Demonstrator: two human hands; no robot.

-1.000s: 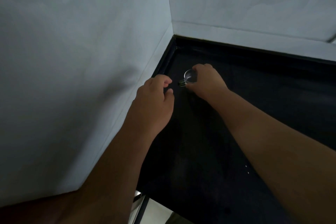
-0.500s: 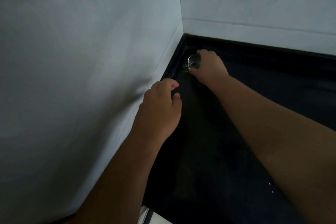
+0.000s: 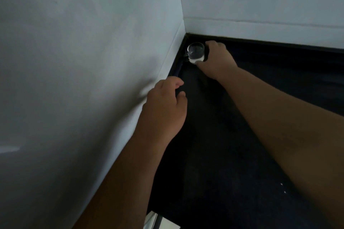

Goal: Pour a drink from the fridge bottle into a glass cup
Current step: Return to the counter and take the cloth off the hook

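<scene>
Holding the glass cup in the corner, no bottle in sight

Your glass cup [image 3: 196, 52] stands upright on the black table [image 3: 242, 135], in the far left corner, just beside the two white walls [image 3: 93, 61] that meet there. You look down into its round mouth. The light is dim, and I cannot tell if there is something inside it or not.

Your right hand [image 3: 216, 63] grasps the cup from its right side. The fingers [image 3: 211, 43] curl around the far side of the rim and the thumb [image 3: 202, 64] lies against the near side, so the cup is pinched between them. Whether its base rests fully on the table or is a little lifted, the picture does not show.

Your left hand [image 3: 164, 106] hangs over the left edge of the table, near the wall and well apart from the cup. Its fingers are loosely bent and hold nothing, and the hand touches nothing that I can see.

As I judge it, you are at the step of handling the cup only, and the pouring is not yet begun: no bottle and no fridge are in view. The next move calls for a decision on the cup's place. So close to the walls there is little room to tilt a bottle above it, and a spot more toward the middle of the table would serve better. Then the free left hand must fetch the bottle.
</scene>
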